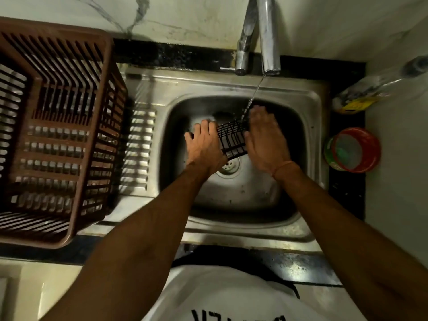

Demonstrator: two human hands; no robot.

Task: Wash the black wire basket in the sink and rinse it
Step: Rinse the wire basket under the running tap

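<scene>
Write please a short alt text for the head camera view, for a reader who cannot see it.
Two hands hold a black wire basket over a steel sink under a thin stream from the tap: the left hand grips its left side, the right hand lies against its right side. A brown plastic crate stands on the left.

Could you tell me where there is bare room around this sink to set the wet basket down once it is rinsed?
The ribbed drainboard between the brown crate and the sink basin is bare. The right counter strip is crowded by a red tub and a bottle. The left hand and right hand hold the black wire basket over the basin.
</scene>
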